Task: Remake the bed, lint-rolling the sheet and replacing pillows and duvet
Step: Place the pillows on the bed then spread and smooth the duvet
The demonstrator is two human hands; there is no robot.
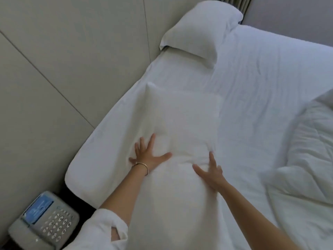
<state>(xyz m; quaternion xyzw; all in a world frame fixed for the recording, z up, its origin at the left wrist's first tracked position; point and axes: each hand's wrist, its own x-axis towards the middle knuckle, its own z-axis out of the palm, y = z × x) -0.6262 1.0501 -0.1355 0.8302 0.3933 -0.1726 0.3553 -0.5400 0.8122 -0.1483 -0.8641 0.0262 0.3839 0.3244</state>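
Both spread flat, the left hand [146,156] and right hand [210,173] press the near pillow [182,120]; best push it evenly toward the headboard [75,51]; square it beside the far pillow [200,27].

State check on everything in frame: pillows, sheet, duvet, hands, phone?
Near pillow: flat on the sheet, both hands pressing it.
Far pillow: at the bed head, against the wall panel.
Sheet: spread, lightly wrinkled, uncovered.
Duvet: bunched at the right, not spread.
Left hand: fingers spread, flat on the near pillow.
Right hand: fingers spread, on the near pillow.
Phone: beside the bed, screen lit.
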